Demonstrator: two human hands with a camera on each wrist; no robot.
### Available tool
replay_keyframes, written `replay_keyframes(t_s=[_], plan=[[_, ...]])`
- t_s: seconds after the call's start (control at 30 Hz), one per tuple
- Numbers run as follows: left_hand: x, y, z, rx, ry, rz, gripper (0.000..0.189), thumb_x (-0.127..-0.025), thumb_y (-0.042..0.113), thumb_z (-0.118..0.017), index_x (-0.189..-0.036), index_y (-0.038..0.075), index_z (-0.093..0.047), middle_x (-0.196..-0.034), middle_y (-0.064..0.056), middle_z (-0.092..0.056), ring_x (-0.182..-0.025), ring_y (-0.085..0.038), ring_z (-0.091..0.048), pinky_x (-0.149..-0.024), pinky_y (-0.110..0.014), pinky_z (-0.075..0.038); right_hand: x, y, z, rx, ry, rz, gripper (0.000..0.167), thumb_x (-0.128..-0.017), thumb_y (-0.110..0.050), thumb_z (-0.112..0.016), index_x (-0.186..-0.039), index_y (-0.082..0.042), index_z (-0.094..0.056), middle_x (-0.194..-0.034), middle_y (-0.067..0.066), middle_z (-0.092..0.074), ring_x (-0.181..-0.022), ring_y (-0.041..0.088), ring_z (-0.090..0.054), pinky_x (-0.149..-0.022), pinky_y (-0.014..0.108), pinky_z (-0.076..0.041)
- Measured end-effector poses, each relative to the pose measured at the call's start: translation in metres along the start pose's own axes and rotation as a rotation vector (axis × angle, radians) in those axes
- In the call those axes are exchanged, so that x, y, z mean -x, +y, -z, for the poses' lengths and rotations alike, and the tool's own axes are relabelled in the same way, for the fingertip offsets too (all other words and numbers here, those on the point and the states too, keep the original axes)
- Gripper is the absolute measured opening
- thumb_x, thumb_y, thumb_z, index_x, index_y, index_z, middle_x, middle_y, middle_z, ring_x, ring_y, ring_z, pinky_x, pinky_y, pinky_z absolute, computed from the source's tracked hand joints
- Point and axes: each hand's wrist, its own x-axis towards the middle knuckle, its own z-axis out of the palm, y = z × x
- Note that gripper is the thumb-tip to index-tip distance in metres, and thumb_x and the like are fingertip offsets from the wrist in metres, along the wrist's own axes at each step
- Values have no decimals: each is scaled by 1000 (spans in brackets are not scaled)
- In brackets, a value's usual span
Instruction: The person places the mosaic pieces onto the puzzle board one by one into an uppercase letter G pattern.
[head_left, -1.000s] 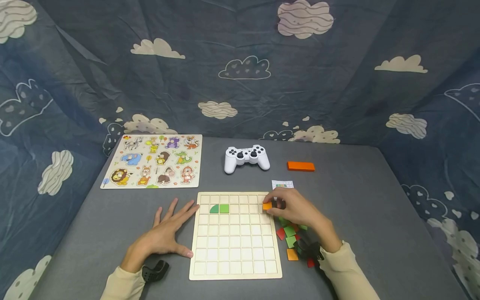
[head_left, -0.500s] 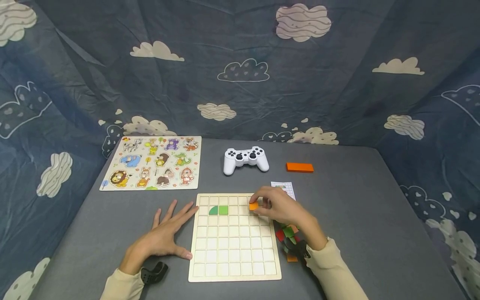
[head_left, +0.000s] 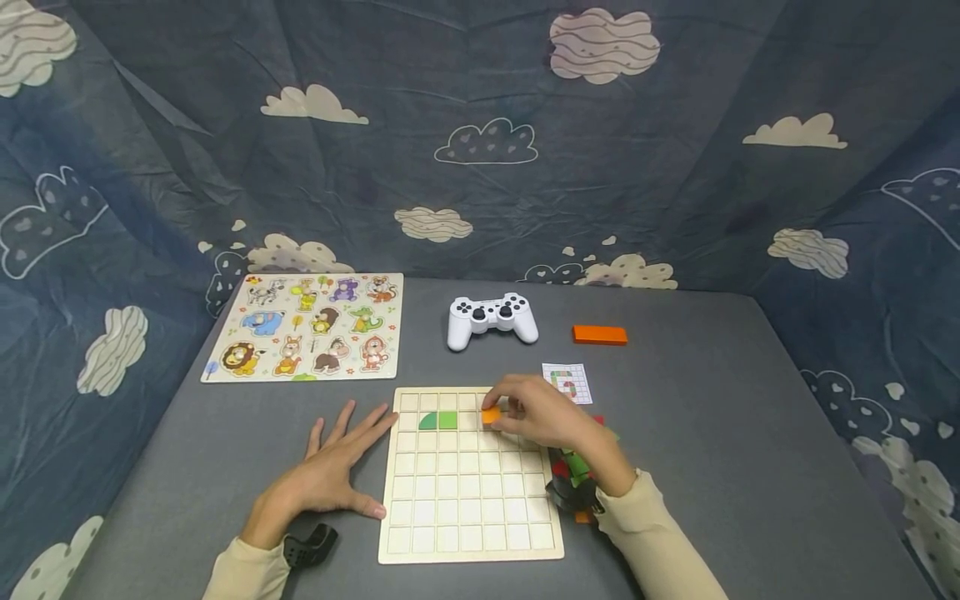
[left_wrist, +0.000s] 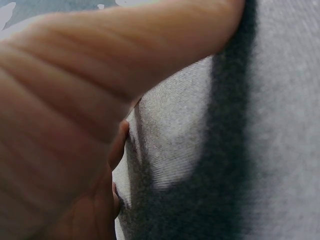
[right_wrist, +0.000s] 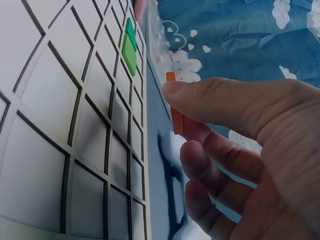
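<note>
My right hand (head_left: 540,410) pinches a small orange square tile (head_left: 491,416) between thumb and forefinger, over the upper right part of the wooden grid board (head_left: 457,506). In the right wrist view the orange tile (right_wrist: 176,107) stands edge-on, apart from the board. Side by side in the board's second row lie a green quarter-circle tile (head_left: 428,422) and a light green square tile (head_left: 447,420). My left hand (head_left: 322,471) is spread flat, its thumb and fingertips at the board's left edge. The left wrist view shows mostly palm and thumb (left_wrist: 150,37).
A printed pattern card (head_left: 567,383) lies behind the right hand. Loose coloured tiles (head_left: 576,468) are heaped right of the board, partly under the right wrist. Farther back are an animal puzzle board (head_left: 303,327), a white game controller (head_left: 492,318) and an orange block (head_left: 600,335).
My right hand has carried the orange tile leftward from the board's right edge toward the two green tiles, uncovering the pattern card. The left hand has stayed at the board's edge.
</note>
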Motion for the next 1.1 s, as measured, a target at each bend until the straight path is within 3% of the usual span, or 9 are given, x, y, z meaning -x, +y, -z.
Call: replay_keyframes(t_s=[0.3,0.53,0.7,1.1], plan=[[1,2,1,3,5,0,127,-57,50,-92,-161,22,-26,-169,-7,-14,-152,-48,9,-109,-75,15,-6,-3,-5,18,-27,-7,19,-87,-16,-78,-105,-12,-74,-92,-3,-68,-71,8,-52,-68,22,-45],[1,2,2,3,4,1,127,-57,51,-92,-161,22,-25,-169,-7,-14,-152,-48,10,-108,-76,16,-13,-5,-12,38,-34,11,17,-87,-17,-78,-104,-14,-75,-93,-2,-68,-72,14,-56,-67,21,-44],[1,1,0,0,9,0,127,-57,52,-92,-161,22,-26,-169,-8,-15,-152,-49,9,-109,-75,15,-15,-7,-17,68,-46,11,17,-86,-16,-77,-103,-15,-75,-91,-4,-66,-69,9,-55,-63,19,-44],[1,3,1,0,13,2,127,-56,52,-92,-160,21,-28,-169,-8,-16,-152,-49,8,-109,-76,15,-20,-9,-23,119,-72,-37,17,-85,-17,-77,-103,-18,-75,-90,-4,-66,-68,4,-51,-62,20,-44]])
